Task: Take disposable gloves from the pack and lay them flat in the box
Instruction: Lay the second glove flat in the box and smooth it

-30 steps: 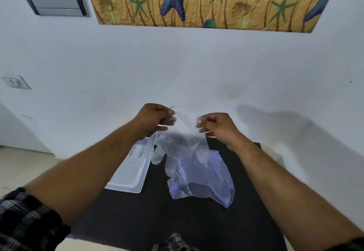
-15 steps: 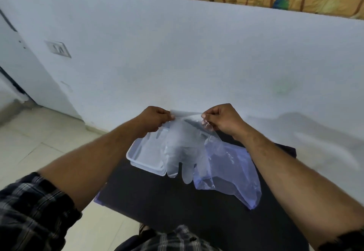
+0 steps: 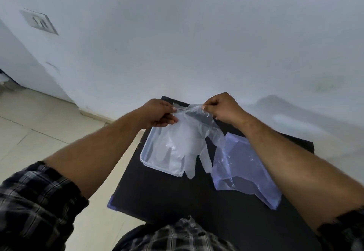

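A clear disposable glove (image 3: 189, 138) hangs by its cuff between both hands, spread wide. My left hand (image 3: 158, 114) pinches the cuff's left corner and my right hand (image 3: 222, 108) pinches the right corner. The glove's fingers point down toward me, draped over the clear shallow plastic box (image 3: 146, 153) and past its near right rim. The bluish plastic pack (image 3: 242, 168) lies crumpled on the black table right of the box, partly under my right forearm.
The black table (image 3: 177, 197) stands against a white wall; its left edge drops to a tiled floor (image 3: 39, 128). A wall socket (image 3: 39, 21) sits upper left. My checked sleeves and shirt fill the bottom of the view.
The hands have lowered the glove toward the box, so it now drapes over the box. My head has tilted down and left; the wall picture has left the view.
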